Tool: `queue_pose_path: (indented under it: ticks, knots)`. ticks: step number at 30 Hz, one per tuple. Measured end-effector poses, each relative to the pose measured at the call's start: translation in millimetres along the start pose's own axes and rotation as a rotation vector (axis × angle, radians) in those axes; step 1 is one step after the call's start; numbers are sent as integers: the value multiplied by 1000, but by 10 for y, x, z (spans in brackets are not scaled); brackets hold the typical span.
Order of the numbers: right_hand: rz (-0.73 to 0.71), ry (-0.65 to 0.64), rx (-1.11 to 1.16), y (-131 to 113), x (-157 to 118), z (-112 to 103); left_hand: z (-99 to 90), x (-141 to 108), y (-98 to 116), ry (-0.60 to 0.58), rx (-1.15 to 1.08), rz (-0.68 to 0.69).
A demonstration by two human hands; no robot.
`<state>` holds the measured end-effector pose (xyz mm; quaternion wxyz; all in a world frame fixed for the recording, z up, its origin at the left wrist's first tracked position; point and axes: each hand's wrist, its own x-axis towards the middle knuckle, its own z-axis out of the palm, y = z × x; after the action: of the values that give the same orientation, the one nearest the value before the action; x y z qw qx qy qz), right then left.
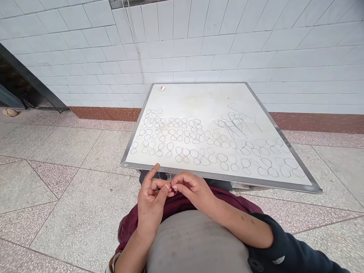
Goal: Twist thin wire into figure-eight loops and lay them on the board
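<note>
My left hand (pixel 153 199) pinches a thin wire loop (pixel 170 173) between thumb and fingers, its index finger stretched upward. Close against it, my right hand (pixel 195 189) has thumb and forefinger pressed together at the same wire. Part of the wire is hidden by the fingertips. Both hands are above my lap, just in front of the near edge of a white table (pixel 199 100) with a grey metal rim. On the tabletop lie several figure-eight wire pieces (pixel 182 154) in rough rows. A loose tangle of wire lengths (pixel 234 123) lies toward the right.
A small white and red object (pixel 162 88) sits at the table's far left corner. Behind the table rises a white tiled wall (pixel 187 49) with a hanging cord (pixel 136 47). At far left, a person's foot (pixel 10 112) shows near a dark doorway.
</note>
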<state>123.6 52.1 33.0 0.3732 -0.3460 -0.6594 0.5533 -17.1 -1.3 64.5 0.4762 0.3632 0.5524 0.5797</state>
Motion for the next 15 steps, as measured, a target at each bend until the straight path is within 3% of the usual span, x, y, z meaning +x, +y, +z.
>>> queue_pose_path:
  ticks: [5, 11, 15]
  knots:
    - [96, 19, 80, -15, -9, -7, 8, 39, -35, 44, -114, -13]
    - [259, -193, 307, -67, 1, -18, -18, 78, -99, 91, -304, -58]
    - [377, -227, 487, -45, -2, -10, 0, 60, -67, 90, -338, -89]
